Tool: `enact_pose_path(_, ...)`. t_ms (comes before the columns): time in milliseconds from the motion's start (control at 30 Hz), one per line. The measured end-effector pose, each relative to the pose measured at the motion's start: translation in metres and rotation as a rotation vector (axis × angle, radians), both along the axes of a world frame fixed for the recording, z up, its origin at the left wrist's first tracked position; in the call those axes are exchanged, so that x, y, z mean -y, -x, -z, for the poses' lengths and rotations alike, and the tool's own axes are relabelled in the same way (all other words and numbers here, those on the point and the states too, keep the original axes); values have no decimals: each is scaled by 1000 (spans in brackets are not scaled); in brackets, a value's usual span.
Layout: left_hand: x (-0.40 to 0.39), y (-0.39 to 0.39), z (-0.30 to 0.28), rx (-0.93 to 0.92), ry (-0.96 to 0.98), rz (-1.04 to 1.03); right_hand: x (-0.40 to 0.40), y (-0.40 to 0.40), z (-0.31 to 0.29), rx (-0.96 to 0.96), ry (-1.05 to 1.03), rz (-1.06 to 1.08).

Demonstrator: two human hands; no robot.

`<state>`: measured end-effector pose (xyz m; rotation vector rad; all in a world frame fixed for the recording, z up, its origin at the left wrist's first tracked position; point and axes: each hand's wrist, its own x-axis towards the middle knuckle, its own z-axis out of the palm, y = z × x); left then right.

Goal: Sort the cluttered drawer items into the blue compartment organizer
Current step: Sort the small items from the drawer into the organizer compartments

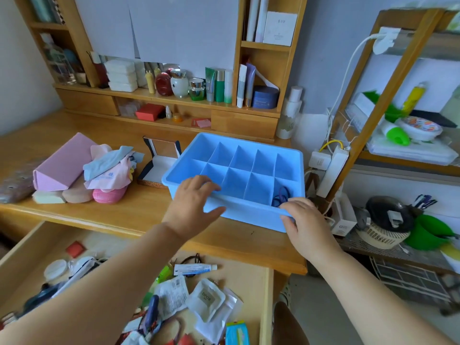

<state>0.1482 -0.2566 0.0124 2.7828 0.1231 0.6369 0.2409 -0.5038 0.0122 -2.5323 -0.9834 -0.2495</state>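
Odds and ends along the desk

A pink folder (63, 163) and heaped cloths (110, 165) sit near the desk's (139, 210) left edge; jars (179, 83) line the back shelf.

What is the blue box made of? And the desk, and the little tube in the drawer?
The blue box looks like plastic: smooth, one even colour, thin straight dividers, slightly shiny. The desk looks like wood with a glossy coat: orange-brown with faint grain lines. The little tube in the drawer could be soft plastic or thin metal; it is too small to tell.
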Motion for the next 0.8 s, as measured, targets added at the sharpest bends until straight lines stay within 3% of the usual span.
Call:
enact_pose_path(67, -16, 15, -3, -56, -62, -50, -3, 5, -1, -37, 4, -4)
enact_pose_path(400, -14, 52, -10, 15, 70, 58, 5, 45, -2, -29, 18, 4)
enact_pose_path(567, 0, 84, -4, 249, 84, 33, 3, 81, 2, 382, -142, -110)
enact_pose_path(633, 10, 111, 20, 188, 171, 63, -2, 106, 25, 256, -69, -236)
enact_pose_path(667, 15, 125, 38, 104, 225, 53, -7, 117, 39, 93, 16, -269)
enact_pose_path(733, 22, 155, 78, -83, 332, -38, -17, 131, 73, -233, 167, -264)
enact_pose_path(800, 24, 178, 109, -175, 430, -149, -30, 133, 105, -358, 238, -250)
